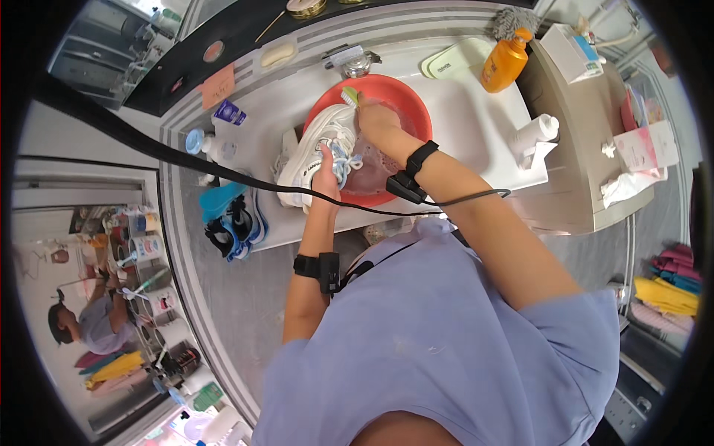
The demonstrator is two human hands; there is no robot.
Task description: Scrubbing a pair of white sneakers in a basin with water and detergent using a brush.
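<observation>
A white sneaker (pixel 316 145) with pale blue laces is tilted over the left side of a red basin (pixel 418 100) in the sink. My left hand (pixel 325 177) grips the shoe at its near side, thumb up along the laces. In my right hand (pixel 378 120) is a scrub brush (pixel 349 95) with a light green back and pale bristles, close to the shoe's far end. Those fingers are closed round the brush, partly hidden by the hand itself. Cloudy, sudsy water (pixel 372 167) fills the basin below both hands.
A black cable (pixel 223 172) crosses in front of the sink. Blue-and-black shoes (pixel 236 227) and a blue insole (pixel 217 199) lie at the left. Behind the basin is a faucet (pixel 357 65); to the right stand an orange pump bottle (pixel 504 65) and a white bottle (pixel 537 130).
</observation>
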